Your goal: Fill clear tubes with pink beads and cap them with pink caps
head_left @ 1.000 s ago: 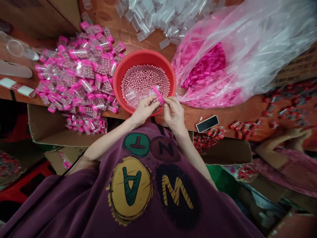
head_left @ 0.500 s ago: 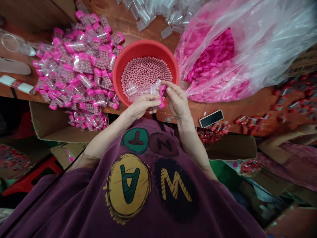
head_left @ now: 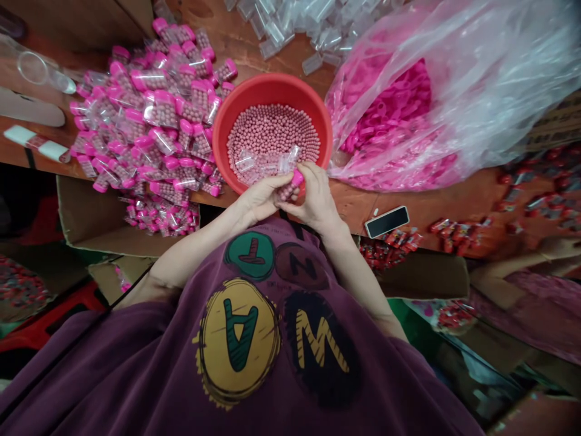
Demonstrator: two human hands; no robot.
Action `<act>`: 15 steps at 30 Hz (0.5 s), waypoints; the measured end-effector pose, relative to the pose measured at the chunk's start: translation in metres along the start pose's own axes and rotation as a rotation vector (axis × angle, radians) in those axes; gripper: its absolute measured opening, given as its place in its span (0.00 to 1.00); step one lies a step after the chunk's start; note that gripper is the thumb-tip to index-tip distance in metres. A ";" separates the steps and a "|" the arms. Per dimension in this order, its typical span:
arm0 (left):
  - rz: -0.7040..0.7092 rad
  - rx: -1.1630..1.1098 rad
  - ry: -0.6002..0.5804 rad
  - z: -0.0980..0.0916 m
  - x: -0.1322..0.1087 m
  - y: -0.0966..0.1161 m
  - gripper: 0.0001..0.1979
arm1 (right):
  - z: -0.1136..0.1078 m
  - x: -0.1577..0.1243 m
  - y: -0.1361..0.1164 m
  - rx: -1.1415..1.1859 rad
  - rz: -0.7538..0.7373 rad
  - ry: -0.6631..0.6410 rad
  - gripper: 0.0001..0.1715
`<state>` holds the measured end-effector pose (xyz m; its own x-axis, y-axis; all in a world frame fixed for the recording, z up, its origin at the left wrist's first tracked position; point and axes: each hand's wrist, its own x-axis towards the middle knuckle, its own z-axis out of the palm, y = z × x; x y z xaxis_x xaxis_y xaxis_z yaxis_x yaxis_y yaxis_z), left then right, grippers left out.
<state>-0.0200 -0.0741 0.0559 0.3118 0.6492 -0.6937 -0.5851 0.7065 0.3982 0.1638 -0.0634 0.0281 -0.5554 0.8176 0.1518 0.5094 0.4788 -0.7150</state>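
A small clear bottle of pink beads (head_left: pixel 285 192) with a bright pink cap is held between my hands at the bowl's near rim. My left hand (head_left: pixel 261 200) grips it from the left, thumb up by the cap. Fingers of my right hand (head_left: pixel 318 197) wrap its other side and touch the cap; they partly hide the bottle. Just beyond stands a red bowl (head_left: pixel 272 88) filled with pink beads. Several clear uncapped bottles (head_left: pixel 288 158) lie on the beads at its near side.
Left of the bowl is a heap of filled, pink-capped bottles (head_left: pixel 158 112), above a cardboard box (head_left: pixel 82 224). Clear empty bottles (head_left: pixel 276 30) lie behind. A plastic bag of pink caps (head_left: pixel 394 103) and a phone (head_left: pixel 387 221) are right, near another person's arm (head_left: pixel 512 266).
My right hand has brought a pink cap from beside the bottle onto its top and closed around it. The whole view has shifted slightly.
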 end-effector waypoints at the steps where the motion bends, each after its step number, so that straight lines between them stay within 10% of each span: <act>1: -0.006 -0.011 -0.007 0.002 -0.001 0.000 0.08 | 0.000 0.000 0.000 0.001 -0.003 0.007 0.50; 9: 0.157 0.242 -0.017 0.001 -0.004 -0.006 0.09 | 0.012 0.001 0.006 -0.030 0.059 0.056 0.41; 15: 0.293 0.736 0.167 -0.016 0.014 -0.015 0.05 | 0.024 0.007 -0.002 -0.239 0.124 -0.138 0.46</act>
<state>-0.0186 -0.0803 0.0306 0.0720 0.8269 -0.5577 0.0356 0.5567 0.8300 0.1432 -0.0665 0.0140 -0.5552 0.8311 -0.0326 0.7101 0.4533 -0.5387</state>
